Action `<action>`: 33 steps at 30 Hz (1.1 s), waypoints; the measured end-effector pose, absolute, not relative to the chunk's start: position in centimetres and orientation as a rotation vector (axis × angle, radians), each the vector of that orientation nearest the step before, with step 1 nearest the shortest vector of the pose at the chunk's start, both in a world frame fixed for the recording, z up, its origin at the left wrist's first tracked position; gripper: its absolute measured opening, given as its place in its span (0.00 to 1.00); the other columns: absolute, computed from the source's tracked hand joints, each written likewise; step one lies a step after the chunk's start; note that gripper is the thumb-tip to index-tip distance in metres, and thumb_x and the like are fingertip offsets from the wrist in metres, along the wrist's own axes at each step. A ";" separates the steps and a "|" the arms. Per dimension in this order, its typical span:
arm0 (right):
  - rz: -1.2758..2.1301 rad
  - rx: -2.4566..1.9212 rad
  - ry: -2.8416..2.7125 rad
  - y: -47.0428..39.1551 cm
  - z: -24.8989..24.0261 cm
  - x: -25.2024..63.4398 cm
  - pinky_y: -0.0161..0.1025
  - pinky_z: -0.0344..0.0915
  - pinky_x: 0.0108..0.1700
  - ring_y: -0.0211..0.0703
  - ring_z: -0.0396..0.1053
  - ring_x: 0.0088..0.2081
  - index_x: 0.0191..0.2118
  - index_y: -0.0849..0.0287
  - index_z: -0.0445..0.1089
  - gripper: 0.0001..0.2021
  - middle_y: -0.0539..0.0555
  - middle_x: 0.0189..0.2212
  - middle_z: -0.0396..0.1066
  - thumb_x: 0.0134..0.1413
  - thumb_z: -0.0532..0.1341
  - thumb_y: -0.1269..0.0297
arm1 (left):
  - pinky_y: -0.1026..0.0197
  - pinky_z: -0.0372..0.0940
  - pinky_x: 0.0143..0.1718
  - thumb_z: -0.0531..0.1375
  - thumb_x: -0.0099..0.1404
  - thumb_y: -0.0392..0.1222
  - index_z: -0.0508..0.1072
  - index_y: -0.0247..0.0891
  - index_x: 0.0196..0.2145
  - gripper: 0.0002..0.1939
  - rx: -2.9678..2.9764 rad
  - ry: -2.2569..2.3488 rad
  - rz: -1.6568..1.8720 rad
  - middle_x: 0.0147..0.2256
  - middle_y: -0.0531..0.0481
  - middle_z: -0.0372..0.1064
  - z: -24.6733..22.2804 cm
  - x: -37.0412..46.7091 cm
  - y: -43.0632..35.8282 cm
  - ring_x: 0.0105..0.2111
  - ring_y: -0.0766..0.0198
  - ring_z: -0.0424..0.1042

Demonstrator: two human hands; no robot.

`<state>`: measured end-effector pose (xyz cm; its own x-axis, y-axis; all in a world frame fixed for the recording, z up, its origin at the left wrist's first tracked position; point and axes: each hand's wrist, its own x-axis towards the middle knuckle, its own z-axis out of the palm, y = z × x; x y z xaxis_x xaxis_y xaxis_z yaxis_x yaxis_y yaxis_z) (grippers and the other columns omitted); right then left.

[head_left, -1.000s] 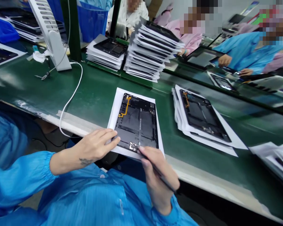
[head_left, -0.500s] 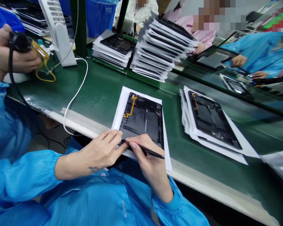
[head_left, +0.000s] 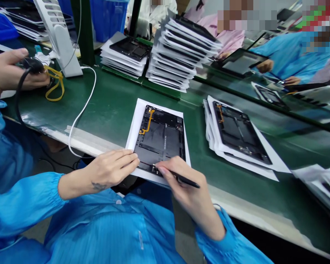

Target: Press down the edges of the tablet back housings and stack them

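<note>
An opened tablet (head_left: 159, 135) with dark innards and an orange flex cable (head_left: 147, 124) lies on a white sheet (head_left: 132, 124) in front of me. My left hand (head_left: 114, 165) rests at its lower left corner, fingers stretched out and holding nothing. Between the thumb and fingers of my right hand (head_left: 188, 183) is a slim black pen-shaped tool (head_left: 185, 179). Its tip end reaches the tablet's lower edge, by a small metallic part (head_left: 154, 168). The fingers cover the tip and the tablet's lower right corner.
To the right, another opened tablet (head_left: 240, 132) lies on stacked sheets. Tall piles of tablets between papers (head_left: 178, 55) stand at the back. A white cable (head_left: 85, 106) crosses the green bench on the left. A co-worker's hand (head_left: 13, 71) holds a dark, corded object; other people sit opposite.
My left hand has drawn slightly left, away from my right fingers. My right hand has shifted a little right with the tool, uncovering the tablet's lower edge. The co-worker's hand at left has turned.
</note>
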<state>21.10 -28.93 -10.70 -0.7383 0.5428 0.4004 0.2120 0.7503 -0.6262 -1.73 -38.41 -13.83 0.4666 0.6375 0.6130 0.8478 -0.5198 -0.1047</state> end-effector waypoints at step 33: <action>0.816 -0.666 -2.002 -30.5 -13.6 22.8 0.40 0.70 0.40 0.42 0.73 0.38 0.42 0.55 0.76 0.08 0.52 0.35 0.77 0.65 0.61 0.74 | 0.46 0.62 0.64 0.53 0.66 0.35 0.61 0.37 0.68 0.32 -2.518 -2.338 -1.519 0.67 0.42 0.59 -11.4 -4.3 -32.6 0.67 0.51 0.59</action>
